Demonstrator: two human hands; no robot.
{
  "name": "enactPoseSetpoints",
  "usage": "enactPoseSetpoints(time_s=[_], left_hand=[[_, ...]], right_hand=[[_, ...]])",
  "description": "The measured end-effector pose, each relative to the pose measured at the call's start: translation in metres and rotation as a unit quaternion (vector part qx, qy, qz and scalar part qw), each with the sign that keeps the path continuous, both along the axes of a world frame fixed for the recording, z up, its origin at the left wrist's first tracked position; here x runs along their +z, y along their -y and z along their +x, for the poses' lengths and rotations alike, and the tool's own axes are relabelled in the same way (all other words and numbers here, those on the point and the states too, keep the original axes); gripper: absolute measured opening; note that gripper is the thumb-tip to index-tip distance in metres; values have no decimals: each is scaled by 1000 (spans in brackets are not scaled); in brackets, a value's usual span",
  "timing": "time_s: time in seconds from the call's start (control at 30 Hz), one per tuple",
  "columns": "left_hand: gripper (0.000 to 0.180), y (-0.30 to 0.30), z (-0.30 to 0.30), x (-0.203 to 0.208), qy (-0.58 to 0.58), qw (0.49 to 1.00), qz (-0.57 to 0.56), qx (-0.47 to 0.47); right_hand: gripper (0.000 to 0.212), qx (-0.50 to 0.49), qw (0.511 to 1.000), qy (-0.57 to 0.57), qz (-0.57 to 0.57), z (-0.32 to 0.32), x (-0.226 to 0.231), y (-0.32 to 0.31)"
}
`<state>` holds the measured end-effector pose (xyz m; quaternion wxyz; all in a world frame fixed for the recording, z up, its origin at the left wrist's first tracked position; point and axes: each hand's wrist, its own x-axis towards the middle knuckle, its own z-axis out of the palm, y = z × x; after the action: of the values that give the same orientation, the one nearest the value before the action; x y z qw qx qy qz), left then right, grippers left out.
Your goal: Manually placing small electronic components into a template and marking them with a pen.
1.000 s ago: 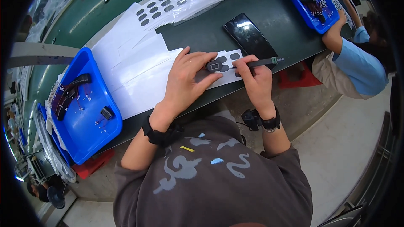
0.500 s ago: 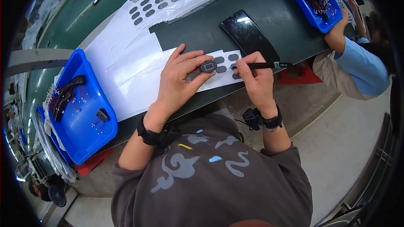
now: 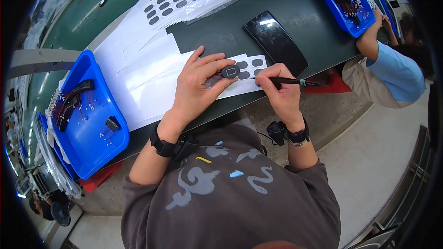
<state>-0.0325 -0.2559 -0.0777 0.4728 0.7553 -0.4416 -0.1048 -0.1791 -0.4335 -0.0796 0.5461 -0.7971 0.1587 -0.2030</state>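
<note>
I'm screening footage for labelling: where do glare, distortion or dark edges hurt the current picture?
In the head view, bright glare on the black smartphone; in the head view, a pale sheen on the white sheets; in the head view, straight edges bow toward the rim, and the corners go black; in the head view, the black pen-shaped tool's tip is too small to judge.

The single head view looks from the person's head, high over the brown shirt, and faces steeply down and forward across the green counter. It sits close enough that the left hand and right hand fall near the middle, small but clear. Its wide fisheye sweep runs from a blue tray at left to another person's blue sleeve and the pale floor at right, curving straight edges toward a dark round border.
</note>
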Motion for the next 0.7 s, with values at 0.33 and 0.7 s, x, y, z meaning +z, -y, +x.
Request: enactPoseSetpoints(time_s=[0.33, 0.7], left_hand=[[29, -3, 0, -2, 0, 1000, 1, -6], [30, -3, 1, -4, 7, 1000, -7, -9]], right_hand=[[11, -39, 989, -123, -76, 7, 13, -9], [15, -20, 990, 75, 116, -2, 10, -14]])
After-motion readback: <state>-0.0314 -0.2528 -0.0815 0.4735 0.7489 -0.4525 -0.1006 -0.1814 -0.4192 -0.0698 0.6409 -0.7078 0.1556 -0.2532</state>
